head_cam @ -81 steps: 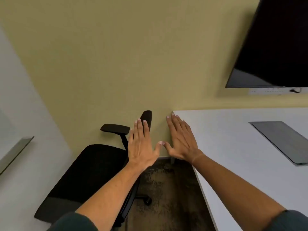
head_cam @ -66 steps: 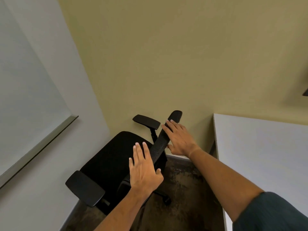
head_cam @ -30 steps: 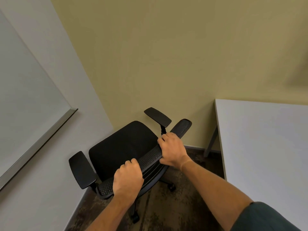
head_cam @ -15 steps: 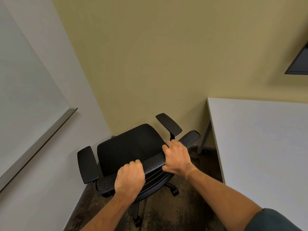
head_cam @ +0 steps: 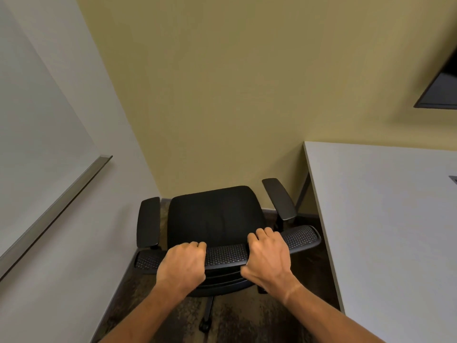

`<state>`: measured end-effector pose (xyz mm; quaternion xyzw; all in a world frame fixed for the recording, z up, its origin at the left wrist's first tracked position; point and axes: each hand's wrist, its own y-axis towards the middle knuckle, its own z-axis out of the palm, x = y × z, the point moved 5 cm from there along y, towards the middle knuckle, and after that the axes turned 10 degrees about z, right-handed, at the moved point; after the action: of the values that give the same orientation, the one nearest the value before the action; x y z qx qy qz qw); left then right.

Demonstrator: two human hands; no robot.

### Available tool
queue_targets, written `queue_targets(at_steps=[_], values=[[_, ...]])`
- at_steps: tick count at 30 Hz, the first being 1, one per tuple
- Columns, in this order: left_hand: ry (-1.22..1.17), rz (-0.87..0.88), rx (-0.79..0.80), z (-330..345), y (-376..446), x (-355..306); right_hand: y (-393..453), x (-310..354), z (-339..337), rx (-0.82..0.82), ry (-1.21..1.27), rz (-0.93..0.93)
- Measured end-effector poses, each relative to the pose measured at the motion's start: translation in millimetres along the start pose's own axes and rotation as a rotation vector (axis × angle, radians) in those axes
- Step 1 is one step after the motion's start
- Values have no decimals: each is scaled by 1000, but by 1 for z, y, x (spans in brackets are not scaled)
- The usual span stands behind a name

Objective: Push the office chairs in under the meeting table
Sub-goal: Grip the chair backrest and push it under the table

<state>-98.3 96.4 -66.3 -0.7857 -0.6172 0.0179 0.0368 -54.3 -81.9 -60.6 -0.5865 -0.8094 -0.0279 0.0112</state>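
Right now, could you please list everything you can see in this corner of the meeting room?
Black mesh-backed office chair: one, black, in the corner, facing the yellow wall, beside the table and not under it.
White rectangular meeting table: one, white, right.
Whiteboard with metal tray: one, white, left wall.
Dark wall screen: one, black, upper right, partly cut off.
Dark patterned carpet: brown, under the chair.
Left hand: grip round the backrest top edge.
Right hand: grip round the same edge, further right.
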Motion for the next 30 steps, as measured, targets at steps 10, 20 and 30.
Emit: queue_targets(at_steps=[10,20,30], values=[[60,151,-1,-6,38,-1,-4,-12,-5,6,-59,146],[71,240,-44,-14,89,-20,0,-46,-7,47,23,254],[25,350,-49,-6,125,-3,0,-30,-3,50,67,431]])
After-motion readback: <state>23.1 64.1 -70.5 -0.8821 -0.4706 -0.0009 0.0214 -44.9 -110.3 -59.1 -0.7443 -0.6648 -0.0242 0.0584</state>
